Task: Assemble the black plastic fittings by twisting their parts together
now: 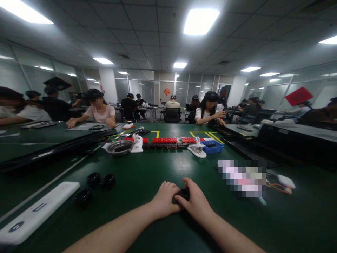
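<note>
Both my hands meet low in the middle of the view, above the green table [126, 225]. A small black round piece [185, 193] sits between them, mostly covered by fingers. My left hand [165, 199] is closed on its left side, fingertips pointing away from me. My right hand [197, 202] wraps its right side, with the thumb reaching across toward the left hand. To the left stand three glossy black ring-like pieces, a rear one [93, 179], a right one [108, 181] and a front one [83, 198]. Their exact kind I cannot make out.
A long white panel [42, 212] lies at left. Farther back are a metal bowl [119, 148], two white clip stands [137, 144] [198, 149], red blocks [164, 140] and a blue tray [212, 147]. A white box with wires [286, 182] lies right. Several people sit beyond.
</note>
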Demonstrator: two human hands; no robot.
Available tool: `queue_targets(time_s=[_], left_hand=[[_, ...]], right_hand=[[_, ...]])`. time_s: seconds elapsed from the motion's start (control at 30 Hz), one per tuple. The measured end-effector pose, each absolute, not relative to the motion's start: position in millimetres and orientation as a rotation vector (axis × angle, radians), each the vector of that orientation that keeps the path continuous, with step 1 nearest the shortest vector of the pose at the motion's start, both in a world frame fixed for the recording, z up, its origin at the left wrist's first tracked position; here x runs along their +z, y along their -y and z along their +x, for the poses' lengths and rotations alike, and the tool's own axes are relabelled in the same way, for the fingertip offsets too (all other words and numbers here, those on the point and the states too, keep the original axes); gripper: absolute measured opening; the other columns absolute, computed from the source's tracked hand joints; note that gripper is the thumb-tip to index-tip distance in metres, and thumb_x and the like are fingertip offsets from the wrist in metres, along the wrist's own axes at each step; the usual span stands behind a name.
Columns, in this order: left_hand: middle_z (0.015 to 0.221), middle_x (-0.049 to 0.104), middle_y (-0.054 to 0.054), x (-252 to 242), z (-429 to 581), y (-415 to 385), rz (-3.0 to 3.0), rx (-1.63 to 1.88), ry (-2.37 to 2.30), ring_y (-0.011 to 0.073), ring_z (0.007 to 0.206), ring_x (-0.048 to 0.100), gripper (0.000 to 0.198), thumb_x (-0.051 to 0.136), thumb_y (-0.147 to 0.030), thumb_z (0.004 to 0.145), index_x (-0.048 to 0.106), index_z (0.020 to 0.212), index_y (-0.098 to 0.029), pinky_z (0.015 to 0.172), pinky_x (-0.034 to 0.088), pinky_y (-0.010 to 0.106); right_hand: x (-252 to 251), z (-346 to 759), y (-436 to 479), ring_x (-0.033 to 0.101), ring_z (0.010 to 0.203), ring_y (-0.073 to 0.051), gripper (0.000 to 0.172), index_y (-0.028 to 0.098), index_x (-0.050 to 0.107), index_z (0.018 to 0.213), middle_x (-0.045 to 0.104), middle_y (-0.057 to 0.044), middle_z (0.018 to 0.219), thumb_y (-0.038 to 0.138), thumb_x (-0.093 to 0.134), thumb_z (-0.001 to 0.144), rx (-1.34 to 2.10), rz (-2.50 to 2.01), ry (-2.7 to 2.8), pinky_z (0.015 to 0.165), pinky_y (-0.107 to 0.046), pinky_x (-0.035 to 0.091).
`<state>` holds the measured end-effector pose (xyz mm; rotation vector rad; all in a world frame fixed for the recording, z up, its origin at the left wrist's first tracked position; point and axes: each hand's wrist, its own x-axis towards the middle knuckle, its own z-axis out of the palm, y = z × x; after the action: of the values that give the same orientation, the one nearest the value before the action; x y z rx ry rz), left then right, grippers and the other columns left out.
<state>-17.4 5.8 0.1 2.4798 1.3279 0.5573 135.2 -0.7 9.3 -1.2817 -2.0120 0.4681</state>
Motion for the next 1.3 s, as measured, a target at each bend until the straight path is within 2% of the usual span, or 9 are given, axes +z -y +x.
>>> queue_targets(time_s=[0.2, 0.3, 0.43, 0.53, 0.67, 0.87, 1.0, 1.13, 1.3], left_hand=[[0.093, 0.055, 0.003, 0, -18, -6, 2.475, 0.539, -1.332, 0.0217, 0.092, 0.047, 0.027, 0.061, -0.037, 0.066, 0.055, 0.085, -0.019, 0.089, 0.031, 0.037], [0.092, 0.055, 0.002, 1, -17, -6, 2.482, 0.549, -1.326, 0.0215, 0.09, 0.047, 0.027, 0.059, -0.039, 0.067, 0.056, 0.085, -0.02, 0.087, 0.032, 0.037], [0.089, 0.054, 0.002, 0, -16, -6, 2.48, 0.557, -1.332, 0.0212, 0.088, 0.048, 0.027, 0.058, -0.042, 0.067, 0.056, 0.082, -0.019, 0.085, 0.033, 0.037], [0.092, 0.055, 0.003, 0, -16, -7, 2.461, 0.544, -1.322, 0.0219, 0.091, 0.047, 0.029, 0.059, -0.04, 0.066, 0.056, 0.086, -0.019, 0.087, 0.031, 0.037], [0.094, 0.054, 0.003, 1, -17, -8, 2.432, 0.52, -1.342, 0.0221, 0.093, 0.047, 0.031, 0.059, -0.037, 0.065, 0.055, 0.09, -0.019, 0.09, 0.029, 0.04], [0.09, 0.055, 0.002, 1, -16, -5, 2.406, 0.549, -1.379, 0.0212, 0.092, 0.048, 0.026, 0.059, -0.037, 0.064, 0.055, 0.085, -0.02, 0.096, 0.023, 0.045], [0.089, 0.055, 0.001, 0, -13, -3, 2.355, 0.646, -1.499, 0.0209, 0.092, 0.048, 0.023, 0.059, -0.031, 0.063, 0.056, 0.083, -0.021, 0.101, 0.014, 0.047], [0.089, 0.055, 0.002, 2, -13, -4, 2.302, 0.64, -1.55, 0.0214, 0.093, 0.048, 0.025, 0.057, -0.031, 0.063, 0.056, 0.086, -0.02, 0.101, 0.014, 0.048], [0.092, 0.055, 0.002, 5, -14, -4, 2.302, 0.608, -1.532, 0.022, 0.095, 0.048, 0.023, 0.056, -0.035, 0.064, 0.056, 0.083, -0.021, 0.1, 0.012, 0.051]], right_hand=[[11, 141, 4, 0.052, 0.091, -0.017, 0.05, 0.019, 0.041, 0.109, 0.054, -0.004, 0.095, 0.004, 0.048, 0.062, 0.569, -1.097, 2.08, 0.085, -0.032, 0.04], [12, 141, 4, 0.05, 0.094, -0.021, 0.05, 0.018, 0.041, 0.111, 0.052, -0.006, 0.099, 0.012, 0.055, 0.063, 0.464, -1.161, 2.041, 0.086, -0.036, 0.039], [11, 140, 1, 0.052, 0.085, -0.022, 0.046, 0.017, 0.044, 0.108, 0.053, -0.006, 0.089, 0.023, 0.06, 0.066, 0.411, -1.253, 2.011, 0.079, -0.039, 0.042], [11, 140, 1, 0.053, 0.086, -0.019, 0.043, 0.018, 0.042, 0.108, 0.054, -0.004, 0.089, 0.012, 0.053, 0.067, 0.486, -1.152, 2.064, 0.081, -0.036, 0.042], [14, 141, 6, 0.051, 0.094, -0.018, 0.052, 0.02, 0.04, 0.11, 0.054, -0.005, 0.099, 0.002, 0.045, 0.061, 0.565, -1.036, 2.105, 0.087, -0.034, 0.04], [17, 136, 5, 0.051, 0.091, -0.024, 0.044, 0.017, 0.045, 0.108, 0.054, -0.009, 0.096, 0.022, 0.059, 0.066, 0.373, -1.242, 2.08, 0.081, -0.039, 0.042], [24, 136, 0, 0.052, 0.095, -0.022, 0.04, 0.017, 0.047, 0.105, 0.055, -0.008, 0.099, 0.011, 0.053, 0.066, 0.47, -1.199, 2.203, 0.084, -0.035, 0.041], [33, 139, -2, 0.05, 0.1, -0.017, 0.055, 0.019, 0.042, 0.111, 0.054, -0.006, 0.106, 0.0, 0.044, 0.059, 0.602, -1.02, 2.313, 0.089, -0.031, 0.038], [32, 139, -11, 0.049, 0.098, -0.023, 0.046, 0.016, 0.043, 0.111, 0.053, -0.009, 0.104, 0.022, 0.057, 0.067, 0.411, -1.176, 2.275, 0.085, -0.036, 0.04]])
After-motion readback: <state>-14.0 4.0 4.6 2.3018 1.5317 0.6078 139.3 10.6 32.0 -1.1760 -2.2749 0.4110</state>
